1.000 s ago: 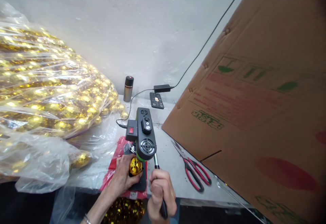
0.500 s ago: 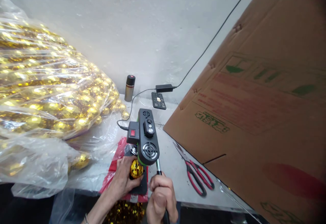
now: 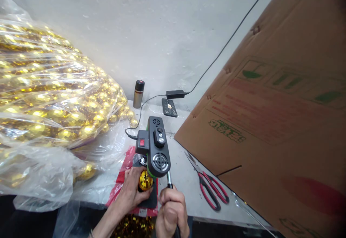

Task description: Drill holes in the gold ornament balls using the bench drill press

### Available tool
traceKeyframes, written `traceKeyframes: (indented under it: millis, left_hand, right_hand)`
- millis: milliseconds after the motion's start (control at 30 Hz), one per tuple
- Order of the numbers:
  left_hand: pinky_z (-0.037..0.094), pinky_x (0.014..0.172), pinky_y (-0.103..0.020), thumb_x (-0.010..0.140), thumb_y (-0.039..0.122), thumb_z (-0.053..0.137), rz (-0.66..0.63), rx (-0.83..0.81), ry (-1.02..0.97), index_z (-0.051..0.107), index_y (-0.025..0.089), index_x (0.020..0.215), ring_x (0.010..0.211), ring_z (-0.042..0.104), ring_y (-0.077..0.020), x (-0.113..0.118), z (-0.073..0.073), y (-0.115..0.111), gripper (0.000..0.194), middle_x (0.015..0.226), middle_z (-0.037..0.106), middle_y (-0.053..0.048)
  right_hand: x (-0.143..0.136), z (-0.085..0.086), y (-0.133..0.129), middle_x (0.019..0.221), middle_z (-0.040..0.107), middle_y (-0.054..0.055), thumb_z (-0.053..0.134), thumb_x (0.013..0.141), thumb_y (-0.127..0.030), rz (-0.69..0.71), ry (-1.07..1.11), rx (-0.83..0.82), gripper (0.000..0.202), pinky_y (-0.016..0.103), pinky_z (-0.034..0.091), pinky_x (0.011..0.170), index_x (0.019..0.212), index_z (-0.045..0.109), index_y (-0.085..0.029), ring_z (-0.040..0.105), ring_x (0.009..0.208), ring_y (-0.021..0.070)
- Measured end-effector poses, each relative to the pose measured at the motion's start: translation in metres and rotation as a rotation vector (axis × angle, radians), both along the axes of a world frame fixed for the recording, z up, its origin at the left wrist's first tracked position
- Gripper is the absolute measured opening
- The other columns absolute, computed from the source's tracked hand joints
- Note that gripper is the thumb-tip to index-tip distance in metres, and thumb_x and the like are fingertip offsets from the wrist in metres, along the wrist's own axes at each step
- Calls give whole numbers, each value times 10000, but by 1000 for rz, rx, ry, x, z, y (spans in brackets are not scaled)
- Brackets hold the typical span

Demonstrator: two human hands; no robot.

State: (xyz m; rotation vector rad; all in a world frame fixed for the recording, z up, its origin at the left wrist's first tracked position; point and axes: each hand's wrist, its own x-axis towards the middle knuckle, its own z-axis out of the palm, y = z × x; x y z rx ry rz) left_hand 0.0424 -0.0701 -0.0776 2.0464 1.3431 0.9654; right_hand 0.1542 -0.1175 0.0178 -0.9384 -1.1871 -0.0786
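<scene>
My left hand [image 3: 132, 187] curls its fingers and thumb round a shiny gold mirrored ball [image 3: 146, 180]. The ball rests over the dark base plate [image 3: 150, 201] of a small black bench press machine [image 3: 159, 146], right under its front end. My right hand [image 3: 173, 212] is wrapped round the black-gripped metal lever [image 3: 169, 180] on the machine's right side. A red switch shows on the box at the machine's left. Under the base lies a red plastic sheet [image 3: 119, 185]. What touches the ball's underside is hidden.
A clear bag of gold balls [image 3: 62, 97] fills the left. Black-and-red scissors [image 3: 213, 189] lie right of the machine, beside a big cardboard box [image 3: 265, 122]. Behind stand a bottle [image 3: 138, 94], a phone [image 3: 169, 107] and a power adapter [image 3: 175, 94] with its cord.
Almost nothing differs. The whole view has shifted slightly; both hands keep the same hold on the ball and the lever.
</scene>
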Motion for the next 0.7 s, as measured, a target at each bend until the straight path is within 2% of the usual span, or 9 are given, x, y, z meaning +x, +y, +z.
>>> traceKeyframes:
  millis: [400,700]
  left_hand:
    - [518,902,-450,773,235,798,21,9,7,659,218,1166,963,664,-306,2,-4,0,418,1027,720,-68]
    - [532,891,-455,739,242,799,33,41,13,675,226,1129,918,677,-307,5,-3,2,409,994,742,-66]
  right_hand:
    - [-3,0,-2,726,511,-54,403,1137,-323,-10,17,-57,388,284,476,640,765,470,-230,508,603,102]
    - [3,-9,8,685,478,-49,411,1096,-248,-50,-34,58,355,269,452,564,745,461,-242,462,552,109]
